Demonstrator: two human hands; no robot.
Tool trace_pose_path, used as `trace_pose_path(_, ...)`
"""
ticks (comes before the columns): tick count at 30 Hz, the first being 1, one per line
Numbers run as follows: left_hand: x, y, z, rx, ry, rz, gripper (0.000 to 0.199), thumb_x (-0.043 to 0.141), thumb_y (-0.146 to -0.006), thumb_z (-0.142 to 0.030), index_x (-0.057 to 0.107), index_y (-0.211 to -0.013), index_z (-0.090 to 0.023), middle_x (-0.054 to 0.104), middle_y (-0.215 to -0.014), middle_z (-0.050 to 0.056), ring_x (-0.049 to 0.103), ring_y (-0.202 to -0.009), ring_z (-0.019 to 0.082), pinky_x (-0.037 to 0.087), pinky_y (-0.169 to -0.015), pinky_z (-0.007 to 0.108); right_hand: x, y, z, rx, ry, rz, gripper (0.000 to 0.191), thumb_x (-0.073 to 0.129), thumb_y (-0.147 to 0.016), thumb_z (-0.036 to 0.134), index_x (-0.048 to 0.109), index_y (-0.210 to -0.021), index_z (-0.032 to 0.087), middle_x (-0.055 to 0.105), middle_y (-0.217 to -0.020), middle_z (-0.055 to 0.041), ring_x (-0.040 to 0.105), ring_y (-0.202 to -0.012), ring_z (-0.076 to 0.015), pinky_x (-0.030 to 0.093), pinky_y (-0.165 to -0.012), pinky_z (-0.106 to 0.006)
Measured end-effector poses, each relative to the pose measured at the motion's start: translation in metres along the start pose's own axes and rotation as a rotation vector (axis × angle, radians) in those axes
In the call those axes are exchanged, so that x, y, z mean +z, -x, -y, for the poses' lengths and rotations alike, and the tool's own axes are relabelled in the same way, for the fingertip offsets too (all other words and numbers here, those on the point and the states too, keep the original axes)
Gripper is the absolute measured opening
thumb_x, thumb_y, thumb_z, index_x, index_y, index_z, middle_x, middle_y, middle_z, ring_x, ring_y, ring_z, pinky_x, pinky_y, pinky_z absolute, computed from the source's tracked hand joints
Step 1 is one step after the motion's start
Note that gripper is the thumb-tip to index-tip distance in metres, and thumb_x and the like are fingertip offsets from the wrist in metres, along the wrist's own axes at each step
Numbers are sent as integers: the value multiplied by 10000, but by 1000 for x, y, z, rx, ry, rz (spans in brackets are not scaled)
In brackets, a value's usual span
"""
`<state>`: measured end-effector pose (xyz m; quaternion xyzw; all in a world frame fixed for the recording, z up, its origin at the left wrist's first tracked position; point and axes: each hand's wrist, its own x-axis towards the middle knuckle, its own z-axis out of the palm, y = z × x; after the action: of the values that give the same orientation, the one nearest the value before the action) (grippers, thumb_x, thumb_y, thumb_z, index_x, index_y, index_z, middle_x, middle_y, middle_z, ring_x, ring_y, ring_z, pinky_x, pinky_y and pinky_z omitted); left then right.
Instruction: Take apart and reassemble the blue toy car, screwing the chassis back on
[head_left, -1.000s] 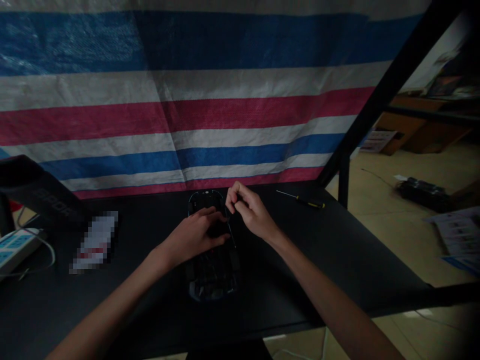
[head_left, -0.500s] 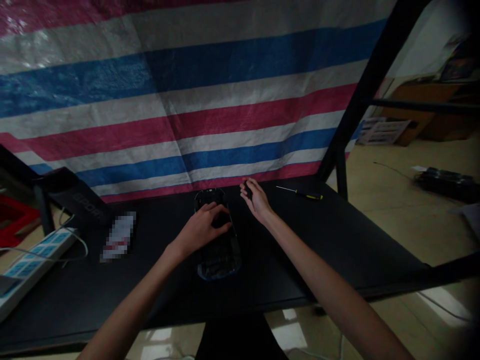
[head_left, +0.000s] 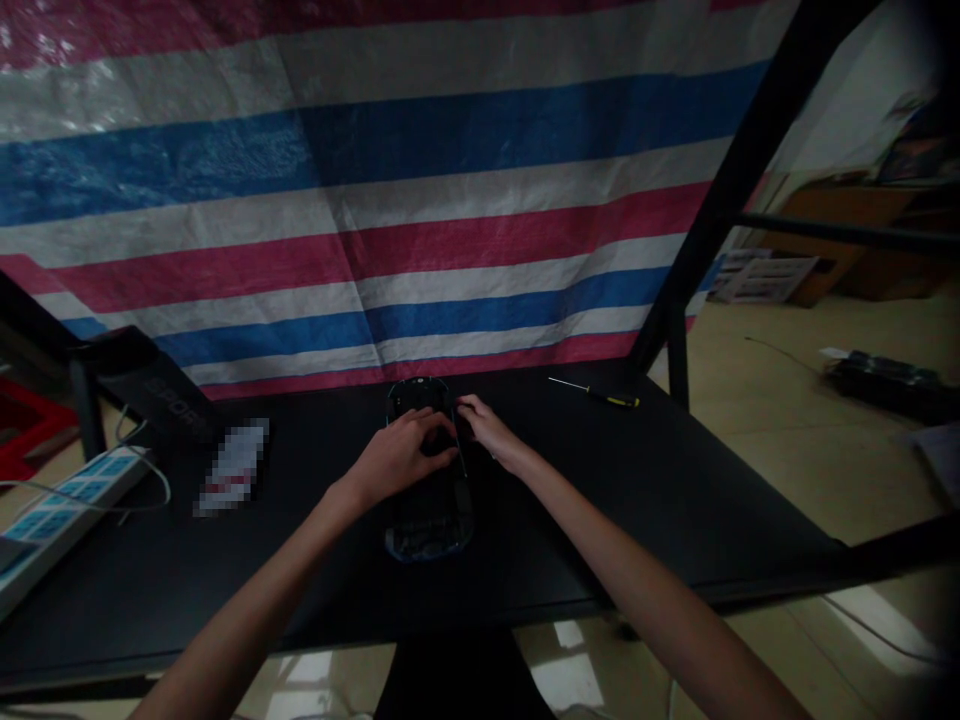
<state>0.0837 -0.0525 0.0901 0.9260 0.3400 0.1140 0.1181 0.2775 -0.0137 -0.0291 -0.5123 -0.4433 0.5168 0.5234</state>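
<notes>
A dark, oblong shell with rounded ends (head_left: 429, 535), like a toy car body, lies lengthwise on the black table (head_left: 315, 590). My left hand (head_left: 405, 447) rests over its middle, thumb and fingers bent around part of it. Close against its right edge is my right hand (head_left: 487, 432), fingers curled; a small dark thing in them is too dim to name. To the right lies a screwdriver (head_left: 615, 400) with a black and yellow handle, its thin shaft pointing left.
A white power strip (head_left: 67, 530) with cables runs along the left side. Beside it are a blurred packet (head_left: 236, 467) and a dark box (head_left: 161, 390). A striped sheet (head_left: 450, 240) hangs behind the table, and black frame bars (head_left: 720, 210) rise at the right.
My right hand has moved left and slightly down, from apart from the dark shell to its right edge. My left hand stays on the shell. The view has shifted slightly.
</notes>
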Motion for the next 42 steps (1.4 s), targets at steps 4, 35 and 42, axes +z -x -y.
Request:
trace_pose_path(4, -2, -4, 1, -20, 23, 28, 258, 630, -943, -417, 672, -1143, -260, 657, -999, 22, 651, -875, 208, 493, -748, 322, 1, 3, 1, -32, 43, 9, 381, 650, -994, 394, 621, -1309, 182, 649, -1307, -102, 671, -1100, -243, 583, -922, -465)
trace_pose_path(35, 11, 0, 0, 30, 43, -82, 215, 605, -995, -359, 649, -1143, -210, 677, -1090, 58, 671, -964, 229, 554, -839, 362, -12, 51, 83, -700, 279, -211, 223, 490, -1052, 381, 607, -1150, 218, 616, -914, -8, 609, -862, -154, 477, -814, -297)
trace_pose_path(42, 11, -3, 6, 80, 38, -21, 205, 583, -1013, -348, 627, -1153, -204, 680, -1124, 52, 678, -1034, 247, 575, -853, 394, 4, 73, 83, -925, 488, -302, 162, 512, -1047, 197, 608, -1160, 263, 670, -1023, -21, 660, -919, -153, 530, -826, -312)
